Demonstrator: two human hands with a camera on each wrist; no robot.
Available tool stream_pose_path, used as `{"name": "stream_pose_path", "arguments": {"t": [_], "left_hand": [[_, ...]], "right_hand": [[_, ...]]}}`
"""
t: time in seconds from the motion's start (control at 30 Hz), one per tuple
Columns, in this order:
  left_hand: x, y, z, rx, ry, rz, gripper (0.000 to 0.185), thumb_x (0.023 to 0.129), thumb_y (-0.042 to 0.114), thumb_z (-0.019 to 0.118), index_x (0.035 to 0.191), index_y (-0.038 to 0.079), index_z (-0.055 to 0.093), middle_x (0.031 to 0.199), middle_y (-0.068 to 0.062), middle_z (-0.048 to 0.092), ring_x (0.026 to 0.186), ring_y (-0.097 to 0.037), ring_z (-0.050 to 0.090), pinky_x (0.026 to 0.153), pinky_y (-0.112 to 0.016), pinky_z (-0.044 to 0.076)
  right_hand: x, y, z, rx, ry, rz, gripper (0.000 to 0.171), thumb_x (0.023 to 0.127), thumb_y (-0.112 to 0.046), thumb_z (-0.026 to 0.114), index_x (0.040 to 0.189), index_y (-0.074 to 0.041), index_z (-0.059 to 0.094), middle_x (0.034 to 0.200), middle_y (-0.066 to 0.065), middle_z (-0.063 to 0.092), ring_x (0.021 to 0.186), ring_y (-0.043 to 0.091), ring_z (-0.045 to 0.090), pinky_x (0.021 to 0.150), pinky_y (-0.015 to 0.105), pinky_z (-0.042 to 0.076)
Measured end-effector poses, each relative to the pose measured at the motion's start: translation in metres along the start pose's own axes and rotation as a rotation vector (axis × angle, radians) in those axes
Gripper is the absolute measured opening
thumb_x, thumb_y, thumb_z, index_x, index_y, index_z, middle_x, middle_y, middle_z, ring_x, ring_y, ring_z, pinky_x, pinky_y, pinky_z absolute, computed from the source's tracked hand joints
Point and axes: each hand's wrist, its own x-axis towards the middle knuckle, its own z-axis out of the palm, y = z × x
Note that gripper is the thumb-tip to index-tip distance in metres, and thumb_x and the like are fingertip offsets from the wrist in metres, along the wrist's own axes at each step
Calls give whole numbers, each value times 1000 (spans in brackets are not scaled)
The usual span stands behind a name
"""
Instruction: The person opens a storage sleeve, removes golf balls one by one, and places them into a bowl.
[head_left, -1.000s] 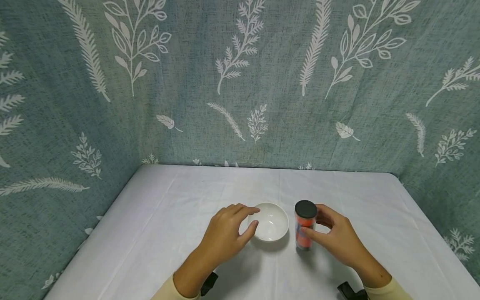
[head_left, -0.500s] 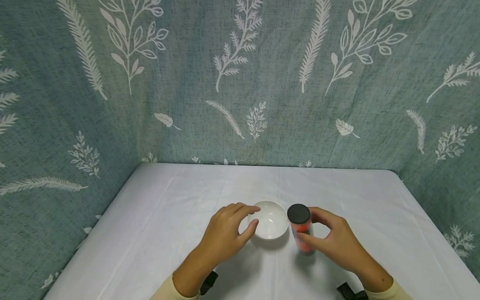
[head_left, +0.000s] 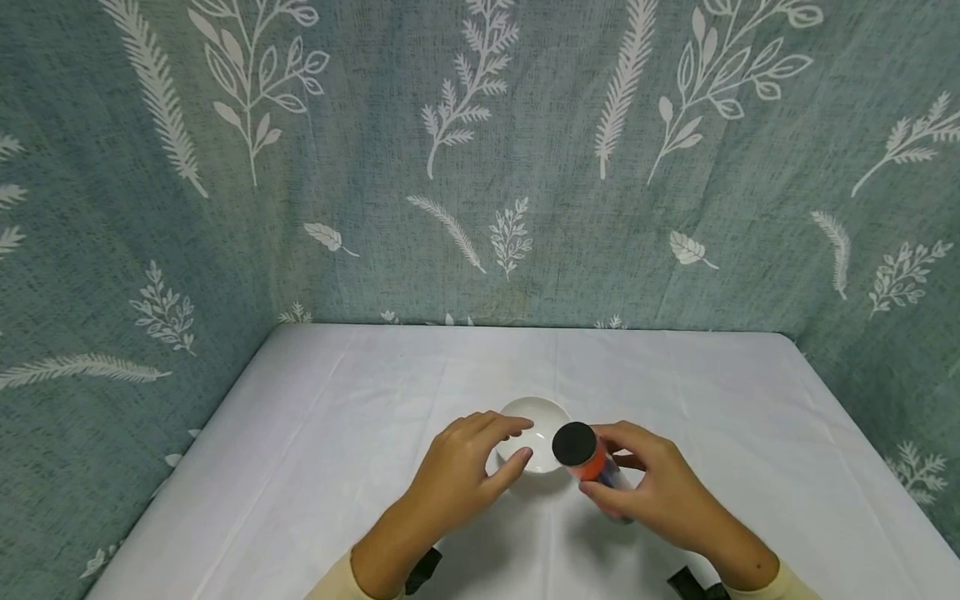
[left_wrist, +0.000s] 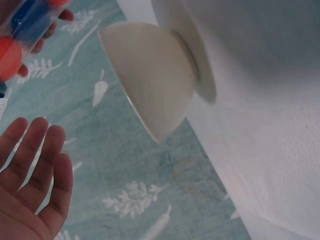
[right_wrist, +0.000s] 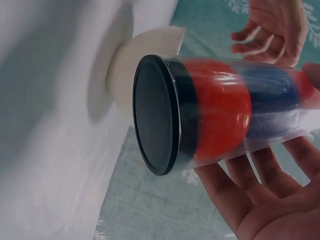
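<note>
Head cam high; wrist cams close-up

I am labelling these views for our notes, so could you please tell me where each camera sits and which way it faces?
Head: worn high, looking forward and down at the table; both hands and sleeves show, left hand, right hand.
Left wrist: low beside the bowl, looking at its outer wall; the left hand's fingers show.
Right wrist: looks along the tube at its black lid; the right palm shows.
All three views share bowl and tube.
</note>
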Motion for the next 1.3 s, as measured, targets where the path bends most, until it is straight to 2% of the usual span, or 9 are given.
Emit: {"name": "stream_pose_path", "arguments": {"t": [0.23, 0.47, 0.7, 0.93, 1.07, 1.3], "left_hand": [[0, 7, 1, -41, -35, 22, 35, 95, 40, 67, 126, 23, 66, 103, 10, 71, 90, -5, 66, 84, -30, 55], [-1, 12, 1, -62, -107, 39, 43, 97, 48, 62, 133, 25, 60, 104, 9, 70, 91, -7, 67, 86, -30, 54], [-3, 14, 1, -90, -170, 34, 46, 97, 53, 59, 134, 25, 60, 109, 12, 70, 91, -7, 68, 85, -29, 55], [-5, 13, 6, -96, -159, 85, 50, 95, 53, 62, 138, 27, 57, 113, 11, 70, 90, -3, 65, 86, -27, 54], [-6, 12, 8, -88, -147, 110, 46, 95, 51, 63, 135, 27, 59, 104, 13, 69, 86, 1, 60, 82, -23, 53], [-6, 11, 8, -136, -170, 87, 43, 97, 49, 62, 131, 22, 60, 106, 13, 67, 86, -1, 61, 79, -18, 51]], "right_hand": [[1, -2, 5, -14, -27, -30, 45, 81, -24, 85, 121, -28, 66, 106, -13, 67, 93, 3, 63, 73, 27, 58], [1, -1, 10, -35, -48, -49, 44, 81, -26, 85, 121, -26, 67, 104, -15, 66, 82, 3, 60, 74, 25, 57], [-1, -3, 13, -47, -87, -25, 44, 82, -36, 84, 122, -27, 68, 100, -16, 64, 84, 3, 57, 71, 23, 56], [-2, -3, 13, -80, -104, -29, 45, 83, -37, 82, 123, -24, 69, 98, -15, 60, 83, 2, 55, 71, 22, 54], [-3, -4, 12, -79, -123, -12, 45, 83, -38, 82, 124, -23, 69, 97, -13, 59, 82, 3, 55, 68, 21, 54], [-3, -6, 11, -21, -117, 29, 44, 82, -37, 83, 122, -22, 68, 103, -8, 64, 84, 5, 58, 63, 21, 56]]}}
